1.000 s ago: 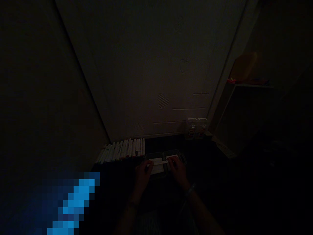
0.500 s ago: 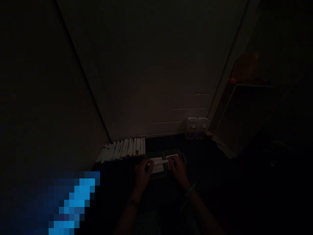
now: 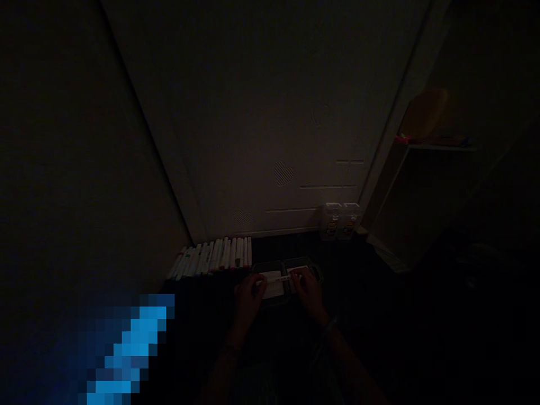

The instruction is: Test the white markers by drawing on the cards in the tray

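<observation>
My left hand (image 3: 250, 291) and right hand (image 3: 307, 288) pinch the pale stick (image 3: 282, 278) near its 2 ends, above the open case (image 3: 269, 264). I judge it light, stiff, perhaps slick; fingertips near each end should steady it.

Two clear containers (image 3: 341, 223) by the heart-marked wall (image 3: 236, 140), an orange object (image 3: 427, 112) atop a shelf (image 3: 442, 148)

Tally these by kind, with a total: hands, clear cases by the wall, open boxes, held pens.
Left hand and right hand: 2
Clear cases: 2
Open box: 1
Held pen: 1
Total: 6
</observation>
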The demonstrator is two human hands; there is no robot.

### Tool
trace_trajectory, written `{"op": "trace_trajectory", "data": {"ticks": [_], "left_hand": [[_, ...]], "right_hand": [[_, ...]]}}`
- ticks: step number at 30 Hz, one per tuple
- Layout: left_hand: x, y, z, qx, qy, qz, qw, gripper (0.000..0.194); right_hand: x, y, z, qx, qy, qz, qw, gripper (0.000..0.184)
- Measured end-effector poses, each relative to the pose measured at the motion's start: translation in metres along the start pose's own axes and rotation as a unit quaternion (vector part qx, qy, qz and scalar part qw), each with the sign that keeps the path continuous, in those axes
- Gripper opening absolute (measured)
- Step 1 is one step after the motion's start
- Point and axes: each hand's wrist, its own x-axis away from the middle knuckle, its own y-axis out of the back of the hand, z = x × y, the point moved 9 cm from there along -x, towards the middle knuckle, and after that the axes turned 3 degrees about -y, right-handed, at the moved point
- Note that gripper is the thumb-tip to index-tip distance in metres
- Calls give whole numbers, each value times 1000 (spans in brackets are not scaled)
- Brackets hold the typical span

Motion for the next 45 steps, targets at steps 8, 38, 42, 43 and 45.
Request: {"op": "trace_trajectory", "data": {"ticks": [8, 38, 42, 43, 45], "left_hand": [[0, 3, -4, -6, -2, -9, 1000, 21], [1, -2, -2, -30, 3, 17, 999, 20], [2, -4, -1, -37, 1, 23, 999, 19], [2, -4, -1, -37, -2, 26, 999, 19], [2, -5, -1, -35, -7, 30, 999, 19]], "right_hand": [[0, -2, -3, 3, 0, 5, 1000, 21], [0, -4, -3, 20, 2, 13, 1000, 22], [0, -4, -3, 21, 2, 8, 1000, 22], [0, -4, -4, 19, 2, 8, 1000, 23], [0, -5, -4, 12, 2, 7, 1000, 23]]}}
